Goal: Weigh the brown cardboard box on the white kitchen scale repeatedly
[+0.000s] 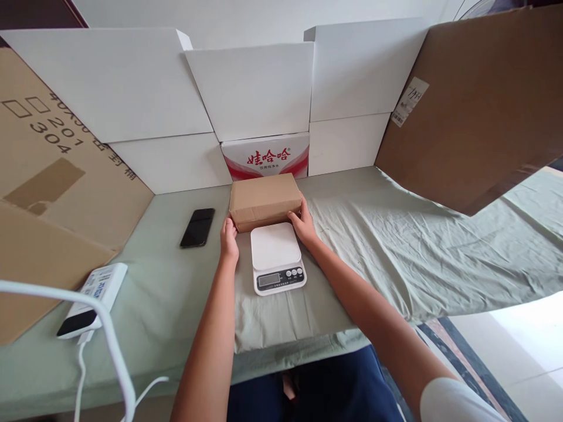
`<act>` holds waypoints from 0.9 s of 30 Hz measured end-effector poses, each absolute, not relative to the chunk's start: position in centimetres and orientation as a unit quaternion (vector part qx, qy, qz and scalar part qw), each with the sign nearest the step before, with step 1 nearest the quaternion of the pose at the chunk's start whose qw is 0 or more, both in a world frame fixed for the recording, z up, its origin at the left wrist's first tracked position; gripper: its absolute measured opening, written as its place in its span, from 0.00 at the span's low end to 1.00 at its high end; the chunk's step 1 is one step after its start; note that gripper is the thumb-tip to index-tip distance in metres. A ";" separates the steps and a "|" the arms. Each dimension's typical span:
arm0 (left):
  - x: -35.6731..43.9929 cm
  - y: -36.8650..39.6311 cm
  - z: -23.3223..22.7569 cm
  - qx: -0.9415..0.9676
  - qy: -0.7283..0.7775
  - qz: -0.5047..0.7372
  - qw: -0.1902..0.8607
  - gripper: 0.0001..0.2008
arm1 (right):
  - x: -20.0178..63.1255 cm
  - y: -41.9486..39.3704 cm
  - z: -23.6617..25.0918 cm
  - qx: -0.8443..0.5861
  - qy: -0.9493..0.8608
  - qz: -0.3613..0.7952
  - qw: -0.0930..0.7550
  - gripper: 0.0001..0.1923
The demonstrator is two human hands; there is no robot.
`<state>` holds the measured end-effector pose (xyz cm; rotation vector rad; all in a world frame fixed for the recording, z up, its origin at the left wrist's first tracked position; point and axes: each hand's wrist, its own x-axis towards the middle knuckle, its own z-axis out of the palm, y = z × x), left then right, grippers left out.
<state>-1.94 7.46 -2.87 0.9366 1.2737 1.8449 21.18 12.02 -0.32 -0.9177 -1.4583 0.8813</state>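
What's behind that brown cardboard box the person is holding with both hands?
Behind the brown cardboard box stands a white carton with red lettering, flanked by plain white boards. The box covers the carton's lower part. The left hand and right hand hold the box's ends.

Open green cloth (pixel 396 246) right of kitchen scale (pixel 277 258), wide passage there; tilted brown cardboard sheet (pixel 475 105) overhangs far right. Back blocked by white foam boards (pixel 250 88) and red-printed carton (pixel 266 157). Brown cardboard box (pixel 264 200) just behind scale, hemmed by left hand (pixel 229 237) and right hand (pixel 303 225). Left: phone (pixel 197 227), power bank (pixel 93 299), white cable (pixel 109 346), leaning cardboard (pixel 53 176)
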 end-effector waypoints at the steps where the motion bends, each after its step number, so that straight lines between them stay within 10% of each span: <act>1: -1.9 7.4 -2.8 0.361 0.491 0.711 0.351 0.36 | 21.2 12.0 -0.2 -0.389 -0.620 0.376 0.568 0.40; 27: -0.3 0.4 -1.9 0.442 0.427 0.750 0.244 0.31 | 23.6 5.7 0.2 -0.343 -0.674 0.255 0.602 0.42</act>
